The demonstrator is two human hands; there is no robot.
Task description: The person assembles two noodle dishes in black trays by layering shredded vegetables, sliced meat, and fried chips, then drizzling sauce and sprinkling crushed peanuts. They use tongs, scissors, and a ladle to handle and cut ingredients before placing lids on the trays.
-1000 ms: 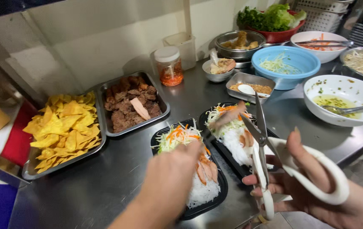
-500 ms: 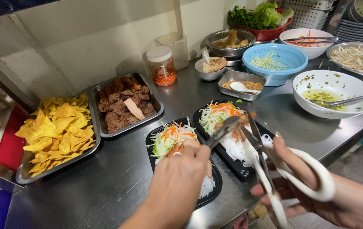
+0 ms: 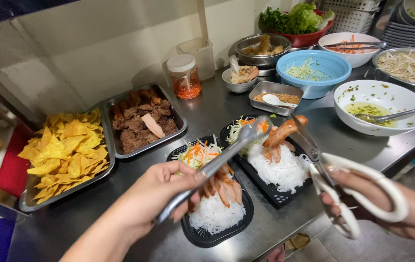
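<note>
My left hand (image 3: 151,196) grips metal tongs (image 3: 217,165) that pinch a long browned sausage (image 3: 285,130) above the right black tray (image 3: 285,194). My right hand (image 3: 362,204) holds white-handled scissors (image 3: 328,165), their blades open against the sausage's right end. That tray holds white noodles, shredded vegetables and sausage slices. The left black tray (image 3: 202,235) beneath the tongs holds the same noodles, carrot shreds and sliced sausage.
On the steel counter stand a tray of yellow chips (image 3: 62,155), a tray of dark meat (image 3: 142,121), a chili jar (image 3: 185,77), a blue basket (image 3: 314,70), a white sauce bowl (image 3: 382,106) with a spoon, bean sprouts (image 3: 411,65) and greens (image 3: 295,19).
The tongs now lift a whole sausage over the right tray, and the scissors have moved up so the blades meet it. Both hands shifted slightly up and right.
</note>
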